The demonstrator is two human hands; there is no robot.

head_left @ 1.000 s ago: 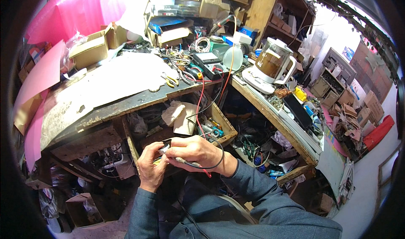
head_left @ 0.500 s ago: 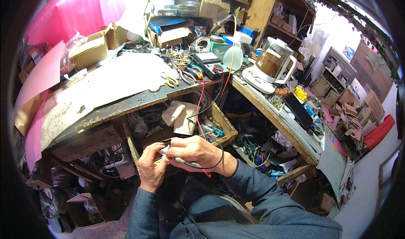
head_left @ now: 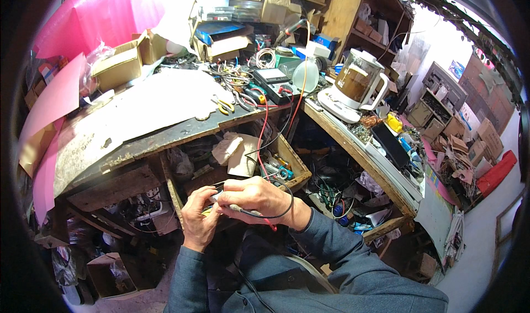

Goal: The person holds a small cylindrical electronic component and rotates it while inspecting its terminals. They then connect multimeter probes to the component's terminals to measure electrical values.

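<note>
Both of my hands meet above the open drawer, close together. My left hand (head_left: 197, 218) pinches a small whitish piece (head_left: 217, 195), mostly covered by fingers, so its kind is unclear. My right hand (head_left: 256, 196) is closed on a slim test probe (head_left: 243, 210), whose tip end points at that piece. A red lead (head_left: 266, 120) and a black lead (head_left: 291, 200) run from the right hand up to a multimeter (head_left: 273, 80) on the bench. The black one loops round beside my right wrist.
Beneath my hands is a wooden drawer (head_left: 295, 181) with paper and small parts. Pliers (head_left: 223, 105) lie on the bench edge by a white sheet (head_left: 160, 100). A glass kettle (head_left: 359, 81) with brown liquid stands right. Cardboard boxes (head_left: 116, 67) sit at the back left.
</note>
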